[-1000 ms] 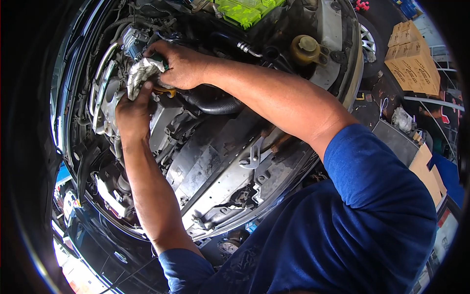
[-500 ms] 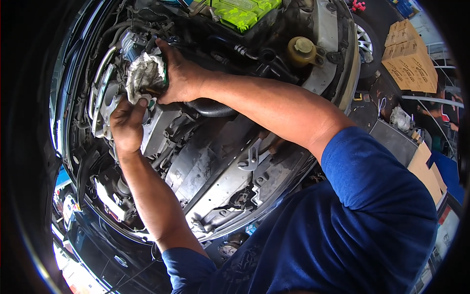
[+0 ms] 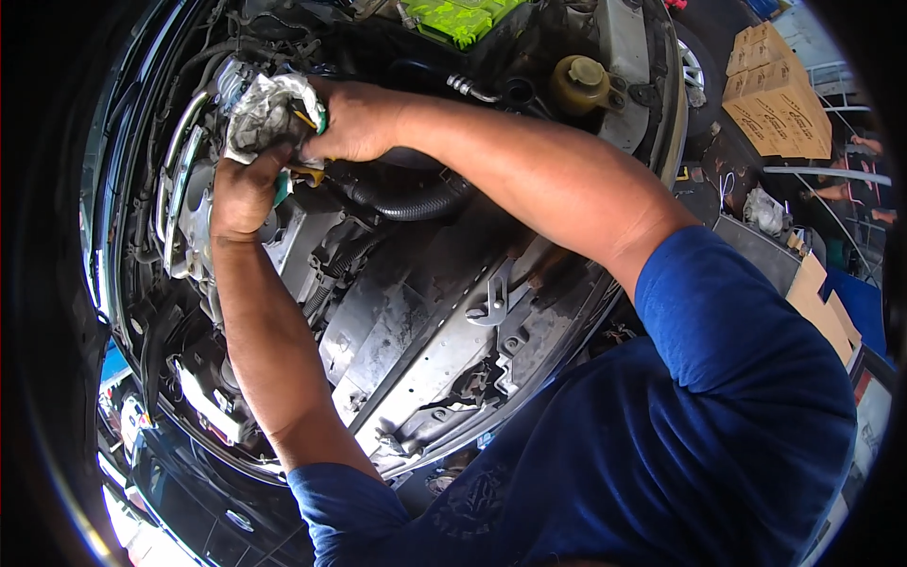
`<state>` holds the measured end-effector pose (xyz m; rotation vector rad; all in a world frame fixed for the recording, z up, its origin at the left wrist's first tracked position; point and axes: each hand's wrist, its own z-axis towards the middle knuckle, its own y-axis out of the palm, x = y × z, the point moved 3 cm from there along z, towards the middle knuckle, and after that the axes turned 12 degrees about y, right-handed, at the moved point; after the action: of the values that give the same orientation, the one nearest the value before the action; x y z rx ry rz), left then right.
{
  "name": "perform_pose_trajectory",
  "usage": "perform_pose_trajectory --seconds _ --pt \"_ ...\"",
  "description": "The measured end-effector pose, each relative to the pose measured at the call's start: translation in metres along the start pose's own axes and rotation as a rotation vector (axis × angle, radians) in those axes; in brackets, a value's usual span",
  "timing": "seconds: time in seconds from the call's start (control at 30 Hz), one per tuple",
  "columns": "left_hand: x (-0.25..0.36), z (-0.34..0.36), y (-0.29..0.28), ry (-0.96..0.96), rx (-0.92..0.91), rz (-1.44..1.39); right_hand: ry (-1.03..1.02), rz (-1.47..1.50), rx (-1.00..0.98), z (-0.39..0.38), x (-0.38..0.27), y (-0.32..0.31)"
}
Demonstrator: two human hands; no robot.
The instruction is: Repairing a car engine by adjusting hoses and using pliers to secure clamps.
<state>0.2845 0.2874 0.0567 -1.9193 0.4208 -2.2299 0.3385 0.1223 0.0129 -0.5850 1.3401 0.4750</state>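
Observation:
Both my hands are in the engine bay at upper left, closed on a crumpled, grimy white rag [image 3: 262, 111]. My left hand [image 3: 243, 197] grips it from below, thumb pressed against it. My right hand [image 3: 348, 121] holds its right side, fingertips partly hidden. Small green and yellow pieces show at the rag's edge; I cannot make them out. A yellow plastic piece [image 3: 310, 177] is just below my hands, and a silver metal fitting [image 3: 229, 77] is beside the rag. A black corrugated hose [image 3: 406, 202] runs under my right forearm.
An open-end wrench [image 3: 493, 304] lies on the metal front panel [image 3: 425, 369]. A yellowish reservoir [image 3: 578, 85] and a bright green plastic part [image 3: 458, 17] sit at the top. Cardboard boxes [image 3: 775, 104] stand at right, near another person's partly visible limbs [image 3: 831, 193].
My hands and the rag have moved up and slightly left. The rag is more spread out at the top. The whole view has shifted slightly.

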Motion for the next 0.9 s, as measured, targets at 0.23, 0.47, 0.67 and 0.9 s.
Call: perform_pose_trajectory --seconds 0.23,0.47,0.67,0.9 --pt "-0.006 -0.011 -0.002 0.018 0.051 -0.11 0.065 -0.218 0.119 0.0 0.005 0.0" --pt "-0.011 -0.008 0.001 0.034 0.02 -0.061 0.078 -0.177 0.144 -0.012 0.004 0.004" --pt "-0.009 -0.004 0.002 0.051 -0.039 -0.176 -0.011 -0.61 0.088 -0.012 0.003 0.008" --pt "-0.006 -0.001 0.011 0.022 0.011 -0.206 0.022 -0.718 0.033 -0.026 -0.019 0.005"
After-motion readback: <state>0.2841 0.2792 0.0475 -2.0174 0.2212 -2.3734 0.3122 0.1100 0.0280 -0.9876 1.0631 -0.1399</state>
